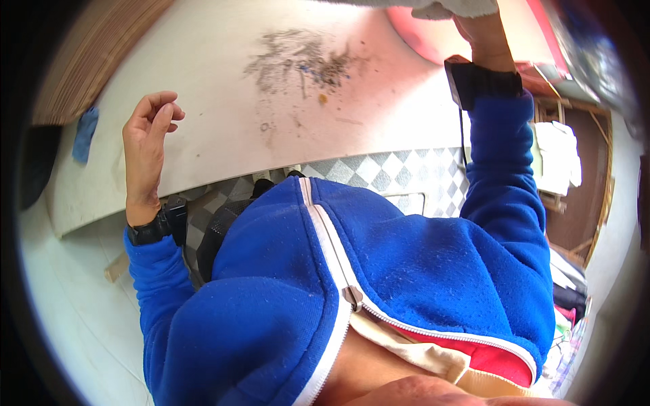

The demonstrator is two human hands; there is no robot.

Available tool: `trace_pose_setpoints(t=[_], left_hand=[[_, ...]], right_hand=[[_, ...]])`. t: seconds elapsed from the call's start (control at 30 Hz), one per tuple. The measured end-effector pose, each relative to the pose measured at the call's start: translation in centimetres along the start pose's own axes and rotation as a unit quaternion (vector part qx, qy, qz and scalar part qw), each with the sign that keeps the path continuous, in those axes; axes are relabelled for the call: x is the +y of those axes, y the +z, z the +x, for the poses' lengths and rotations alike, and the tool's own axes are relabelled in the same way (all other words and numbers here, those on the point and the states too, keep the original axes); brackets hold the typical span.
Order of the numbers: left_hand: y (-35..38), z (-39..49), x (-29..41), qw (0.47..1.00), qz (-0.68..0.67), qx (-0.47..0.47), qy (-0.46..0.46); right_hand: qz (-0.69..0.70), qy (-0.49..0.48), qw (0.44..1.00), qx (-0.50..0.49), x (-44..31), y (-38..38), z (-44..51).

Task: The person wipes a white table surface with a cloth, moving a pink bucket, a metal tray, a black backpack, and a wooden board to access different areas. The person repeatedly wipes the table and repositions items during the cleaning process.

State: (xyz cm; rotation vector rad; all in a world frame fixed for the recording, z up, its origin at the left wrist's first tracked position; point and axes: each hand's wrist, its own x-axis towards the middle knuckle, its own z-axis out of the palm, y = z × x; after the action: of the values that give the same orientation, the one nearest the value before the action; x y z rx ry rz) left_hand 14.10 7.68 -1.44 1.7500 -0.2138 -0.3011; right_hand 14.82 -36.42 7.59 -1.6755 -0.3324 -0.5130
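My left hand (152, 134) is raised over the left part of a pale table (203, 147), fingers curled loosely with nothing seen in them. My right hand (464, 25) reaches to the top edge of the view. A light grey cloth (469, 7) covers its fingers, so I cannot tell exactly how they hold it. Under that hand lies a round pink-red surface (421, 43). Dark debris with blue bits (325, 71) is spread over the middle of the table, with a small yellowish spot (323, 98) just below it.
A blue cloth (85, 134) lies at the table's left end beside a brown striped panel (96, 56). White folded material (558, 157) rests on a stand at the right. Mixed fabrics (569, 304) are piled lower right. The floor (381, 170) has a checkered pattern.
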Motion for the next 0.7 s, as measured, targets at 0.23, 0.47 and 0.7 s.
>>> trace_pose_setpoints(t=[0.23,0.47,0.7], left_hand=[[4.1,3.6,0.9,0.992,-0.007,-0.118,0.043],[4.6,4.7,1.3,0.987,-0.015,-0.148,0.051],[12.3,7.1,4.7,0.938,0.029,-0.299,0.172]], right_hand=[[-0.15,0.015,0.988,0.037,-6.4,-8.7,-11.8],[-0.13,0.074,0.94,0.305,-11.0,-11.5,-21.5],[-0.245,0.046,0.85,0.464,-10.7,-15.2,-26.3]])
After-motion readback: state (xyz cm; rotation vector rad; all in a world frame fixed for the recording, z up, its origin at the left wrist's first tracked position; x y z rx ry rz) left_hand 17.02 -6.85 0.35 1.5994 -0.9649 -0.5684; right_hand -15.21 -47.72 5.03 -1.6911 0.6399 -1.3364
